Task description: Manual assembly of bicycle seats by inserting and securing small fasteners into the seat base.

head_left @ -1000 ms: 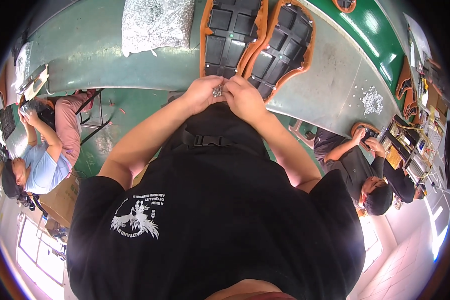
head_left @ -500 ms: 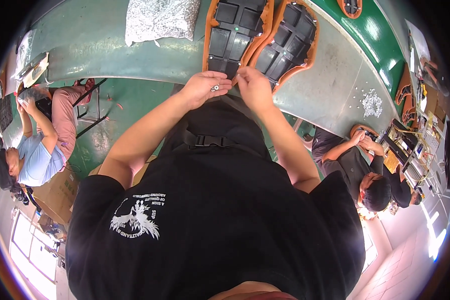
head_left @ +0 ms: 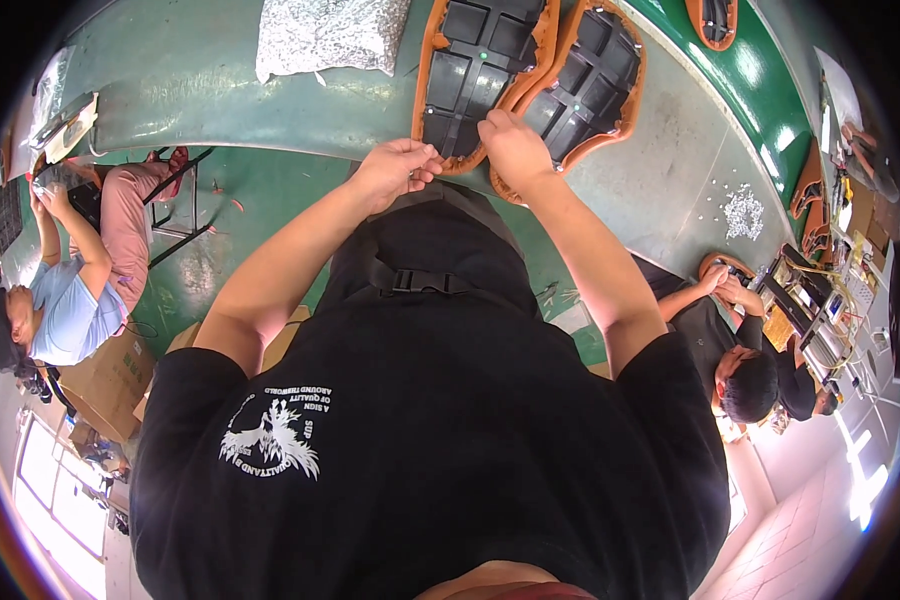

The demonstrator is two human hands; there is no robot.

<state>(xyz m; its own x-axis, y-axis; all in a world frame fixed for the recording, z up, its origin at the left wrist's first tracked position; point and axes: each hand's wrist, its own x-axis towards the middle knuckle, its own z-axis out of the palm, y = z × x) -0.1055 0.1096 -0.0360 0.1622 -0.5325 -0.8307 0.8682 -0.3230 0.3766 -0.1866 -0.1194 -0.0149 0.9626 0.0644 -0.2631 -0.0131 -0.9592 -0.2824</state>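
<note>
Two padded panels with black ribbed plastic backs and orange covering folded round their rims lie side by side at the table's near edge. At the near left corner of the left panel (head_left: 462, 75) is my left hand (head_left: 395, 172), its thumb and fingertips pinched together at the rim. Small silvery metal pieces show under its curled fingers. My right hand (head_left: 518, 152) is closed over the near part of the rims, where the left panel meets the right panel (head_left: 585, 80). Whatever its fingertips grip is hidden. Small pale dots sit on both black backs.
A clear bag of small silvery pieces (head_left: 330, 35) lies at the far left of the metal table (head_left: 220, 110). Loose small pieces (head_left: 742, 212) are heaped at the right. Another orange-rimmed part (head_left: 713, 20) rests on the green surface. People sit at both sides.
My hands have moved apart: the left to the panel's left corner, the right upward between the panels. The metal pieces in my left palm are now mostly covered by its fingers.
</note>
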